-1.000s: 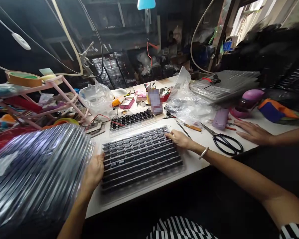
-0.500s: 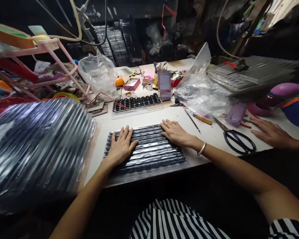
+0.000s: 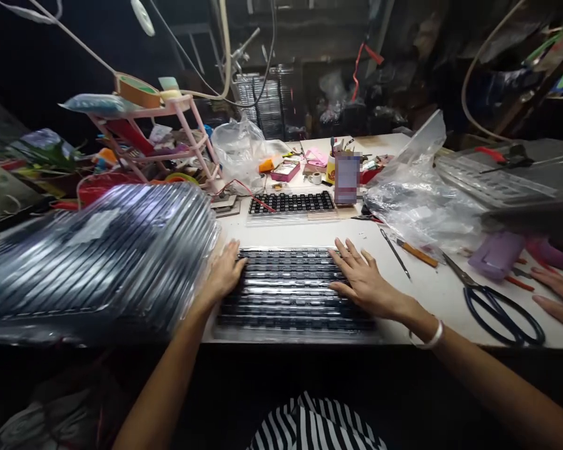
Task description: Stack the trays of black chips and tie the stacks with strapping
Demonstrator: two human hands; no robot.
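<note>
A clear plastic tray with rows of dark strips [image 3: 286,294] lies flat at the table's front edge. My left hand [image 3: 225,269] rests at its upper left edge, fingers stretched out. My right hand [image 3: 363,278] lies spread over its right side, palm down, with a white bangle on the wrist. Neither hand grips anything. Beyond the tray sits another clear tray of small black pieces [image 3: 291,203]. On the left, close to my left hand, a big stack of similar filled trays [image 3: 122,256] slopes down, smeared by motion.
To the right lie scissors [image 3: 497,306], an orange-handled knife [image 3: 417,251] and a pen-like tool [image 3: 395,253]. Another person's hand [image 3: 560,294] rests at the right edge. Crumpled plastic bags [image 3: 422,200], a phone [image 3: 348,178] and a pink rack [image 3: 192,134] stand farther back.
My view has turned left. My left hand has slid outward from the tray's top to its left edge. My right hand remains on the right side, its fingers more spread.
</note>
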